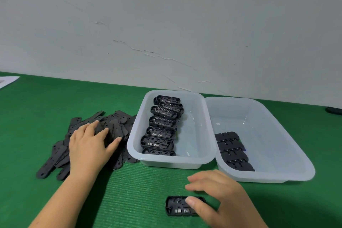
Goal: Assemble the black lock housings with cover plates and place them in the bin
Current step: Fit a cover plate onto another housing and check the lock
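Housing (180, 206) under right hand (220, 198)

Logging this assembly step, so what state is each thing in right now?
left hand: flat on cover plate pile, gripping nothing.
right hand: thumb on lone housing.
lone housing: open side up, uncovered, on mat.
left bin: row of uncovered housings.
right bin: several covered units.

A black plastic lock housing (182, 206) lies open-side up on the green mat. More fill a row inside the translucent plastic bin (171, 160). Flat black cover plates (111, 126) sprawl in a loose heap just left. Covered housings (234, 151) line the neighbouring translucent bin (288, 153).
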